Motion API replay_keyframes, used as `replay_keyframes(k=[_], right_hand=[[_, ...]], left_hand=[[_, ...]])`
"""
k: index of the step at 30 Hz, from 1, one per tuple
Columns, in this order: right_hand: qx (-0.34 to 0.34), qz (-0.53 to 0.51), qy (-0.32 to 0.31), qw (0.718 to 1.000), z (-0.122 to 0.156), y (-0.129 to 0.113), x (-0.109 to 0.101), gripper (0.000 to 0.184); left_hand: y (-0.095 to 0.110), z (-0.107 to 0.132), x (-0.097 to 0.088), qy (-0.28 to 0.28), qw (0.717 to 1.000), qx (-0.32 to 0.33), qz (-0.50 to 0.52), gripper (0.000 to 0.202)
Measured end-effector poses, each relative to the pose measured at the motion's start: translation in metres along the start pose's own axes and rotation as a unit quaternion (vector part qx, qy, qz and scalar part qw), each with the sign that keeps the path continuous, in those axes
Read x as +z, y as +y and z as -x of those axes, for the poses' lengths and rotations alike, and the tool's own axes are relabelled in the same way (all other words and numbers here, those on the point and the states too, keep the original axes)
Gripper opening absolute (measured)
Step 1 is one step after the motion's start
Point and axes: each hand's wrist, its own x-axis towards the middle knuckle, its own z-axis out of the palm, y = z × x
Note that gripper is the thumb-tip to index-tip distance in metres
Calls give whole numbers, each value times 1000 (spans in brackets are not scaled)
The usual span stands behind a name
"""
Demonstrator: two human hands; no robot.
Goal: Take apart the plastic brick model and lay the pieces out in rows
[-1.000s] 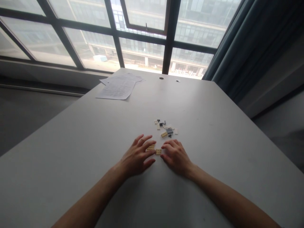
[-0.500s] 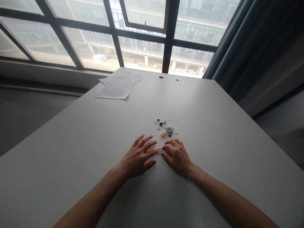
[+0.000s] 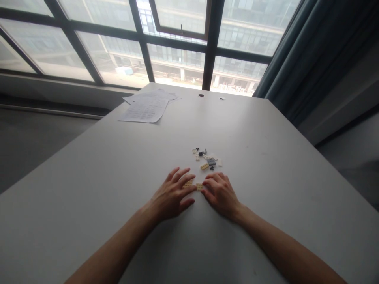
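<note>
My left hand (image 3: 173, 195) lies low over the table with its fingers spread. Beneath those fingers shows a tan studded building plate (image 3: 188, 183), partly covered. Between the two hands is a smaller tan building brick (image 3: 199, 187) with studs on top. The thumb and forefinger of my right hand (image 3: 220, 194) close on its right end, and my left forefinger reaches to its left side. Just beyond the hands lie another tan brick (image 3: 204, 167), a dark grey brick (image 3: 211, 162) and a small black piece (image 3: 212, 168).
Farther into the loose pile are a white flat piece (image 3: 220, 162), a black piece (image 3: 201, 154) and several small white parts. Printed papers (image 3: 145, 109) lie at the back left of the white table (image 3: 94, 177). Windows stand behind it, and a dark curtain (image 3: 291, 59) hangs right.
Both hands and the bricks hold nearly the same places. Only a very slight shift of the whole view shows.
</note>
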Motion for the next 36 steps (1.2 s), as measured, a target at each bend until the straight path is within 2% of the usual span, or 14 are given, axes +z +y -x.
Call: replay_keyframes(k=[20, 27, 32, 36], right_hand=[[-6, 17, 6, 1000, -8, 3, 2, 13], [3, 66, 32, 997, -37, 18, -3, 32], [-17, 102, 15, 994, -55, 25, 1, 17], [-4, 30, 33, 999, -50, 18, -1, 13]], left_hand=[[0, 2, 3, -15, 1000, -15, -16, 44], [-3, 2, 2, 25, 999, -18, -41, 48], [-4, 3, 1, 45, 997, -17, -53, 42], [-4, 2, 3, 87, 995, -19, -53, 35]])
